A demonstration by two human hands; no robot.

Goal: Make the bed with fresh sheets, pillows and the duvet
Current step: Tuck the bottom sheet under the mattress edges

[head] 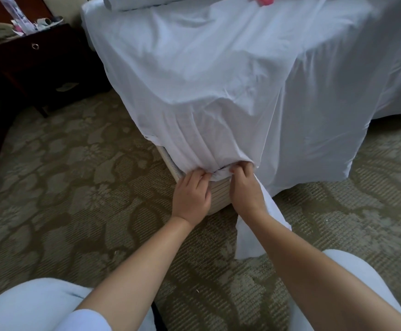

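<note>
A white sheet [206, 80] drapes over the bed and hangs down its near corner. At that corner the cloth is gathered into a bunch just above the striped bed base [218, 192]. My left hand [191, 194] pinches the bunched sheet from the left, fingers curled into the folds. My right hand [244, 187] grips the same bunch from the right, and a loose tail of sheet [249, 235] hangs under its wrist toward the carpet. A white pillow [132, 2] lies at the head of the bed, top left.
A dark wooden nightstand [39, 65] with clutter on top stands left of the bed. Patterned green carpet [75, 187] covers the floor. Something pink [264, 0] lies on the bed at the top edge. My knees in pale trousers show at the bottom.
</note>
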